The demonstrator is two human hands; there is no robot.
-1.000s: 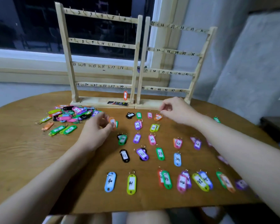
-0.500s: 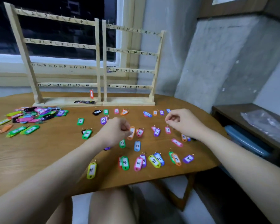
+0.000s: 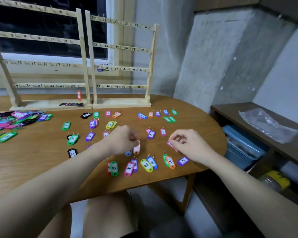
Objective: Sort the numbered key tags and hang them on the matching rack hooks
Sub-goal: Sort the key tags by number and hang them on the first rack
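Two wooden racks [image 3: 91, 54] with numbered hooks stand at the back of the wooden table [image 3: 33, 162]. One red tag [image 3: 79, 95] hangs from the left rack's bottom rail. Numbered key tags lie sorted in rows across the table, and a mixed pile of tags [image 3: 15, 120] sits at the left. My left hand [image 3: 122, 140] pinches an orange tag [image 3: 136, 148] by its ring, low over the middle rows. My right hand [image 3: 187, 143] pinches a pink tag [image 3: 170, 144] at the table surface to the right.
A black packet [image 3: 71, 104] lies on the left rack's base. The table's curved edge runs close on the right. Beyond it a dark shelf unit [image 3: 248, 110] holds a plastic bag [image 3: 268, 124], a blue bin [image 3: 244, 145] and a yellow-lidded jar [image 3: 275, 182].
The view has swung right. My left hand carried the orange tag from beside the pile to the middle rows. My right hand moved from near the rack base down to the pink tag.
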